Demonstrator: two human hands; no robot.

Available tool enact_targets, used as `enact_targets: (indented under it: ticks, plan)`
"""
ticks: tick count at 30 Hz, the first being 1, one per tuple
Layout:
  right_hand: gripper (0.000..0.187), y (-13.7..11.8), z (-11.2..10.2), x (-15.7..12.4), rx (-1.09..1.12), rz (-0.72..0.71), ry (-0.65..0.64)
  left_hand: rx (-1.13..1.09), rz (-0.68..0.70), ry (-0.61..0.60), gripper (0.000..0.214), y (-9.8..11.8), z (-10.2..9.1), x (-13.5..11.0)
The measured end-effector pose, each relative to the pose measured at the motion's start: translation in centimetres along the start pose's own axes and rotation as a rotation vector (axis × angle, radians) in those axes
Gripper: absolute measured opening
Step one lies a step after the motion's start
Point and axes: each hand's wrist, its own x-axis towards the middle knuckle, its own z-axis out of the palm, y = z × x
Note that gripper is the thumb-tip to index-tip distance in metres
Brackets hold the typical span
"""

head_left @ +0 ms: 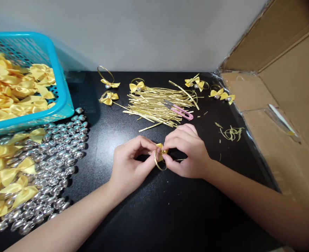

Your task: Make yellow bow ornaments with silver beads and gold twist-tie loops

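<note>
Over the black table, my left hand (pixel 135 157) pinches a small yellow ribbon bow (pixel 159 146) between thumb and fingers. My right hand (pixel 187 150) meets it from the other side, its thumb and fingertips closed on the same bow. A loop of gold tie (pixel 156 163) hangs below the bow between both hands. Part of the bow is hidden by my fingertips. Beyond my hands lies a pile of gold ties (pixel 149 105), with pink-handled thread snips (pixel 181 111) resting on top.
A blue basket (pixel 62 94) of yellow bows stands at the left. Silver beads (pixel 57 154) and loose bows (pixel 19 187) spread below it. Bows with ties (pixel 109 98) sit along the back. Gold scraps (pixel 231 133) lie at right, beside cardboard (pixel 282 147) holding a white-handled tool (pixel 282 119).
</note>
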Motion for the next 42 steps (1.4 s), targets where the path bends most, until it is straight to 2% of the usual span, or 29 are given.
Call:
enact_targets:
  ticks: [10, 22, 36, 42]
  plan:
    - [0.010, -0.09, 0.19, 0.00, -0.033, -0.011, 0.035, -0.010, -0.006, -0.002, 0.010, -0.06, -0.02, 0.07]
    - [0.009, -0.12, 0.31, -0.09, -0.044, 0.093, 0.039, 0.006, 0.020, 0.006, 0.011, -0.04, 0.04, 0.12]
    - [0.013, -0.77, 0.41, -0.26, -0.254, 0.038, 0.063, 0.146, 0.100, 0.022, 0.011, -0.08, 0.02, -0.17]
    - [0.015, -0.68, 0.52, -0.19, -0.237, 0.051, 0.061, 0.150, 0.117, 0.029, 0.011, 0.03, 0.17, -0.02]
